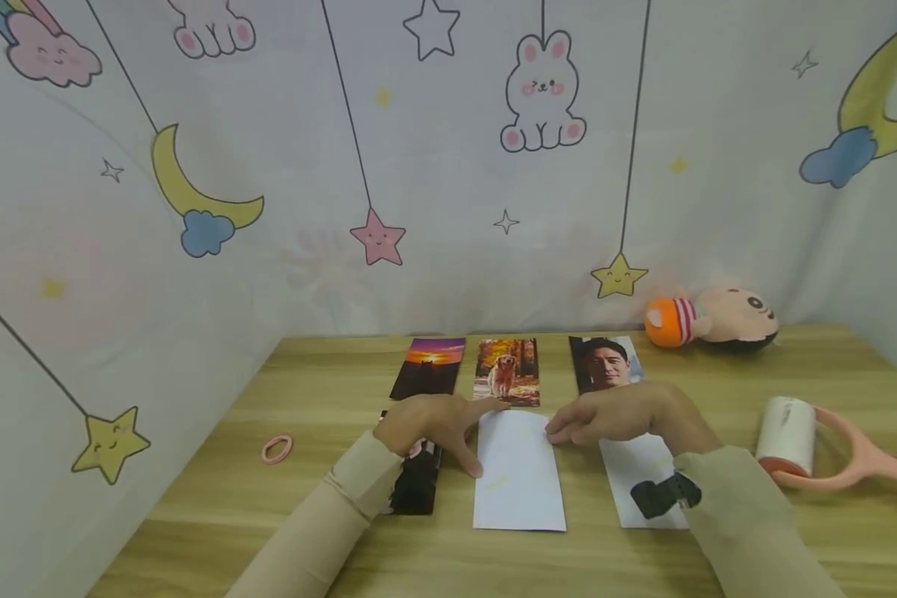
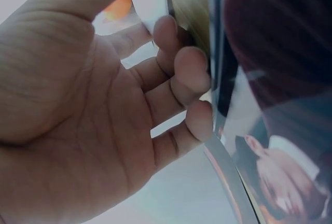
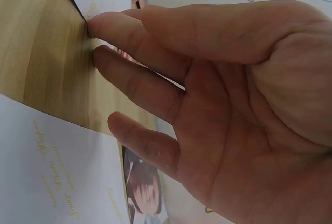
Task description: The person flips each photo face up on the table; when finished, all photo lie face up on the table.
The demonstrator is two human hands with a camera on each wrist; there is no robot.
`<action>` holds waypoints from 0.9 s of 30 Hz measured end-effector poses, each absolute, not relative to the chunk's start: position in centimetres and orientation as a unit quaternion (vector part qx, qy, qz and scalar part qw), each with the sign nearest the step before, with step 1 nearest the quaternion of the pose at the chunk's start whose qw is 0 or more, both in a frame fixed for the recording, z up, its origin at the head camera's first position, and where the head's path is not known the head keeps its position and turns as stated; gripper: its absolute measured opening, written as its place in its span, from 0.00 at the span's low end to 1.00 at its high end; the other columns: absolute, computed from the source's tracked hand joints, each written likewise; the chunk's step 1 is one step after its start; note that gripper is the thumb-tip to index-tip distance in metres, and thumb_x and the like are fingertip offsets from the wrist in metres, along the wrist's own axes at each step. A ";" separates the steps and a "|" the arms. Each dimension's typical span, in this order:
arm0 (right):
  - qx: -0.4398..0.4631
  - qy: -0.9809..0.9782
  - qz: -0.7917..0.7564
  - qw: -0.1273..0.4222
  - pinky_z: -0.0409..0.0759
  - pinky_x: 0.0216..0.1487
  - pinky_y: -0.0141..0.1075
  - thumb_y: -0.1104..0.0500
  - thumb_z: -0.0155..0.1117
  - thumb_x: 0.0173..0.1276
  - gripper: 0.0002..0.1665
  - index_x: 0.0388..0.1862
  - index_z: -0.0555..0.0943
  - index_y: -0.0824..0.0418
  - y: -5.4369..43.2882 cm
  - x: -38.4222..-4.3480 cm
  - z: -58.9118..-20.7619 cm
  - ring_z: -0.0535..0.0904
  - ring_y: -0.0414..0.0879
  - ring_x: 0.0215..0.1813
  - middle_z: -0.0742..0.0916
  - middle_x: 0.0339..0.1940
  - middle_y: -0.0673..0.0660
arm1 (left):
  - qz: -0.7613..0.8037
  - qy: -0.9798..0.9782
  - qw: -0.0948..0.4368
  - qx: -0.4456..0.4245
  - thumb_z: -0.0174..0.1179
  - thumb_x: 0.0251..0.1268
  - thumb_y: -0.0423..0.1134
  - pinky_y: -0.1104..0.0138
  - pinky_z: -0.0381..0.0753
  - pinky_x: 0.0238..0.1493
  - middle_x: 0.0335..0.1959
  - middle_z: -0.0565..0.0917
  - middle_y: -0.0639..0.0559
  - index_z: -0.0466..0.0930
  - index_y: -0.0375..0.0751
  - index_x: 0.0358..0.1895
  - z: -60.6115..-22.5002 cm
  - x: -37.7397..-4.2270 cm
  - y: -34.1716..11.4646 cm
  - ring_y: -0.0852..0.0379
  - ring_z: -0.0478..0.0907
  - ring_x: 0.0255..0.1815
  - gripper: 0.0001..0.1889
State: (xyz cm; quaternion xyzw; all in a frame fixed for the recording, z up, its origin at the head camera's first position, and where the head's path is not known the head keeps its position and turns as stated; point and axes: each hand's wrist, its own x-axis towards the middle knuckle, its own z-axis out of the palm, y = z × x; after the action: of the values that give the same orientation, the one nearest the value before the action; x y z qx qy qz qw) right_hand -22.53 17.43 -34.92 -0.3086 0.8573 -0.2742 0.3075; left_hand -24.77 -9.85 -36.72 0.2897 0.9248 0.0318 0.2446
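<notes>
A white card [image 1: 519, 498] with faint yellow print lies lengthwise between my two hands. My left hand [image 1: 433, 419] spreads over its left side, thumb at the left edge and index finger by the top edge. Under that hand is a dark photo [image 1: 414, 490], partly hidden; in the left wrist view the other fingertips [image 2: 191, 71] rest near a glossy picture. From the other side, my right hand [image 1: 620, 415] has straight fingers, with fingertips at the card's upper right edge. Below the right wrist lies a second white card [image 1: 635, 473], partly covered by the sleeve.
Along the back lie a sunset photo [image 1: 429, 365], a dog photo [image 1: 507, 374] and a portrait photo [image 1: 601, 365]. A plush toy [image 1: 732, 320] is at the back right. A lint roller [image 1: 788, 432] with a pink handle lies right, a pink ring [image 1: 276, 449] left.
</notes>
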 end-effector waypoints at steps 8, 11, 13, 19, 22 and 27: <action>-0.314 0.851 -0.294 0.302 0.66 0.69 0.54 0.61 0.56 0.75 0.22 0.66 0.77 0.62 17.2 -22.6 -35.2 0.74 0.53 0.68 0.83 0.63 0.55 | 0.014 0.923 0.238 0.302 0.73 0.53 0.60 0.60 0.74 0.61 0.60 0.80 0.47 0.45 0.55 0.80 -37.1 -24.8 -10.1 0.59 0.79 0.50 0.57; -0.325 0.854 -0.297 0.277 0.69 0.67 0.54 0.60 0.55 0.76 0.22 0.66 0.77 0.63 17.4 -22.9 -35.1 0.76 0.53 0.66 0.84 0.61 0.55 | 0.012 0.924 0.232 0.304 0.73 0.53 0.60 0.60 0.74 0.62 0.62 0.78 0.45 0.44 0.52 0.79 -37.1 -24.8 -10.2 0.58 0.79 0.54 0.57; -0.332 0.854 -0.308 0.256 0.70 0.66 0.54 0.59 0.55 0.77 0.21 0.65 0.77 0.64 17.6 -23.0 -35.1 0.77 0.53 0.63 0.85 0.59 0.56 | 0.019 0.925 0.230 0.302 0.74 0.52 0.59 0.60 0.74 0.62 0.60 0.80 0.45 0.46 0.53 0.78 -37.1 -24.7 -10.2 0.57 0.79 0.54 0.56; -0.325 0.844 -0.356 0.234 0.71 0.64 0.57 0.58 0.55 0.78 0.22 0.66 0.75 0.65 18.4 -23.1 -34.8 0.82 0.55 0.58 0.85 0.58 0.60 | 0.026 0.925 0.228 0.301 0.75 0.51 0.58 0.60 0.74 0.62 0.59 0.80 0.45 0.48 0.53 0.77 -36.9 -24.4 -10.1 0.58 0.79 0.53 0.55; -0.321 0.841 -0.369 0.230 0.70 0.64 0.59 0.57 0.55 0.78 0.22 0.66 0.75 0.63 18.4 -23.0 -34.6 0.82 0.55 0.57 0.85 0.58 0.59 | 0.027 0.924 0.229 0.305 0.75 0.52 0.58 0.60 0.73 0.63 0.62 0.78 0.44 0.48 0.53 0.77 -36.8 -24.4 -10.1 0.57 0.79 0.55 0.54; -0.325 0.832 -0.381 0.239 0.72 0.62 0.56 0.58 0.56 0.77 0.21 0.66 0.77 0.58 18.1 -22.9 -34.7 0.82 0.53 0.55 0.86 0.53 0.57 | 0.030 0.925 0.233 0.299 0.75 0.52 0.57 0.61 0.74 0.61 0.62 0.79 0.44 0.48 0.54 0.77 -36.7 -24.2 -10.1 0.56 0.78 0.56 0.54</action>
State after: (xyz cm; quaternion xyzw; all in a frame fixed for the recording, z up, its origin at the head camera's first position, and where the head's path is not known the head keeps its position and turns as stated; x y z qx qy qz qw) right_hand -22.85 18.09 -34.68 -0.3249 0.8320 -0.3808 0.2392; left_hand -24.19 -10.13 -36.67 0.2992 0.9249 0.0301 0.2326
